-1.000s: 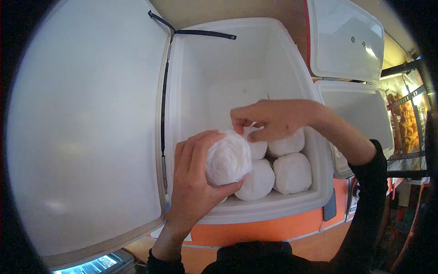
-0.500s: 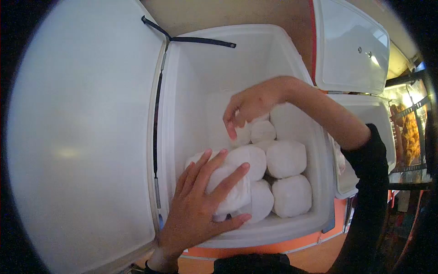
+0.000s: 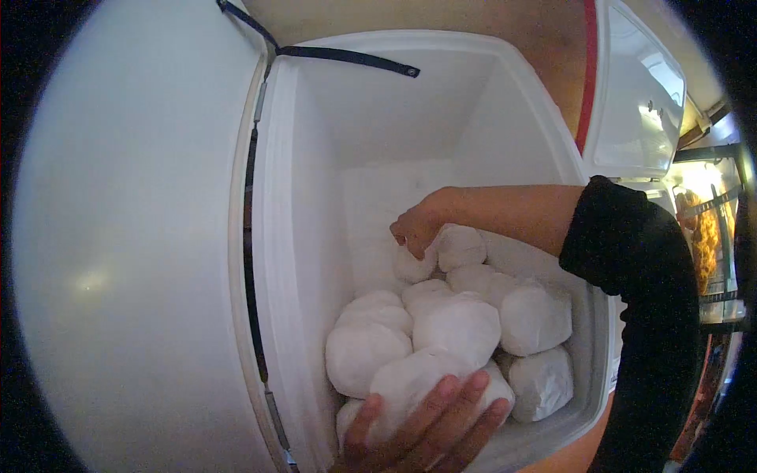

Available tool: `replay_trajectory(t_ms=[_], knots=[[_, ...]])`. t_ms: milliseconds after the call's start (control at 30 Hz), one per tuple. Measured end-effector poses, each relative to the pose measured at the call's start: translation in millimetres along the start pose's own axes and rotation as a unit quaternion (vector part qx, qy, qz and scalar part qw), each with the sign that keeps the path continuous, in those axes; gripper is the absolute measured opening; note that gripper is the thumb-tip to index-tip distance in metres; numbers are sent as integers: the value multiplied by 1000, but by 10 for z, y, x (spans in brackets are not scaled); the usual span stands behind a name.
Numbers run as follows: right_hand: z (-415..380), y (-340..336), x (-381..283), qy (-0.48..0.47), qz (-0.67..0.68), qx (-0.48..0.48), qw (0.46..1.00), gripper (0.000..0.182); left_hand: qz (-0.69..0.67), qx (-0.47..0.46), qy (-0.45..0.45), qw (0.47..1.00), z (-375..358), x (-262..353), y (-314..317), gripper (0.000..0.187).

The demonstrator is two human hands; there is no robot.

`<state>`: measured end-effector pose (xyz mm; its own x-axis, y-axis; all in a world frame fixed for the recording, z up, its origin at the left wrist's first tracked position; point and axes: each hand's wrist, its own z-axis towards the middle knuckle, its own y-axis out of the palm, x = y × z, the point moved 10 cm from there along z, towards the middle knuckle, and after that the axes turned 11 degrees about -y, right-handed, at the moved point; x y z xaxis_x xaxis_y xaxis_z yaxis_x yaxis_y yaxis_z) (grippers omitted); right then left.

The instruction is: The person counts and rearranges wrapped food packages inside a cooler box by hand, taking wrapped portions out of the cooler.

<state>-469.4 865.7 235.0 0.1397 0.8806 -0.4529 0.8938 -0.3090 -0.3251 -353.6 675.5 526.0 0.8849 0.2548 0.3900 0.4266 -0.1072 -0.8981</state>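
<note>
A white foam cooler (image 3: 378, 118) stands open with several white wrapped bundles (image 3: 457, 323) piled in its near half. My left hand (image 3: 430, 430) is at the bottom edge of the view, fingers spread up around the nearest bundle (image 3: 414, 382), which rests on the pile. My right hand (image 3: 418, 225) reaches in from the right, in a black sleeve pushed up the forearm. Its fingertips are curled down and pinch the top of a small bundle (image 3: 414, 266) at the far end of the pile.
The cooler's big white lid (image 3: 126, 236) hangs open on the left, held by a dark strap (image 3: 347, 59). The far part of the cooler floor is bare. A second white lid (image 3: 639, 102) stands at the right, with lit orange food on shelves behind it (image 3: 706, 229).
My view has dropped closer over the cooler. My left hand has lowered its bundle onto the near pile. My right hand has moved deeper and now pinches a small bundle at the back.
</note>
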Motion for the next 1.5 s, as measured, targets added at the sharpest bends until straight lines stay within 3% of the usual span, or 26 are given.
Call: replay_trajectory(t_ms=[33,100,167,267,333,400,467,533,667,767,800,867,1000,1067,1133,1167,1233,1267,1300,1333,1367,1467,1500], knots=[[-36,-24,9,22,11,22,999,78,-27,78,-19,996,-28,16,33,58],[1,57,122,44,21,43,998,86,8,76,6,997,-14,6,-12,57],[57,98,108,-6,47,84,995,97,45,76,36,995,-9,18,71,55],[82,129,204,29,111,47,992,101,64,201,60,976,-69,61,13,53],[64,144,191,28,85,42,995,101,-24,93,8,995,-46,4,24,54],[152,211,250,26,64,35,997,101,-26,72,18,997,-44,-3,14,55],[294,126,144,-50,-4,111,993,97,-36,39,36,998,-51,4,29,57],[154,76,24,-3,120,69,990,92,3,48,55,997,-47,9,11,61],[-801,-618,-480,-15,94,77,992,85,-61,-9,43,997,-51,-32,-110,65],[-2021,-806,-906,-97,66,223,968,81,-99,131,-44,985,-35,-350,-237,65],[-2383,-755,-974,-138,65,275,949,78,-100,135,-45,985,-34,-349,-253,65],[-2866,-374,-1150,-84,82,256,960,71,-156,173,-58,971,-45,-394,-320,70],[-2858,318,-1347,-121,257,234,930,64,-102,157,-57,981,-29,-321,-256,70],[-2812,491,-1392,-128,334,242,902,63,-94,128,-93,983,12,-375,-157,82],[-2857,428,-1445,-147,166,317,922,48,-65,121,-89,987,20,-322,-161,84],[-2830,487,-1405,-150,165,317,922,48,-41,113,-83,989,29,-293,-154,85],[-3041,355,-1536,-181,-93,452,868,45,-64,121,-90,986,20,-317,-132,80],[-3043,316,-1574,-182,-96,450,869,45,-90,129,-94,983,25,-338,-139,75],[-2900,341,-1517,-160,-1,377,912,46,-92,132,-97,982,21,-355,-154,75],[-2768,430,-1455,-136,92,297,941,48,-98,141,-58,983,0,-290,-209,72],[-2737,405,-1449,-138,88,291,943,48,-105,151,-22,983,-24,-235,-252,69],[-2558,492,-1514,-199,100,194,955,49,-104,130,-28,986,-11,-250,-206,68],[-2539,509,-1654,-268,73,180,944,50,-105,136,-37,984,-1,-284,-206,68]])
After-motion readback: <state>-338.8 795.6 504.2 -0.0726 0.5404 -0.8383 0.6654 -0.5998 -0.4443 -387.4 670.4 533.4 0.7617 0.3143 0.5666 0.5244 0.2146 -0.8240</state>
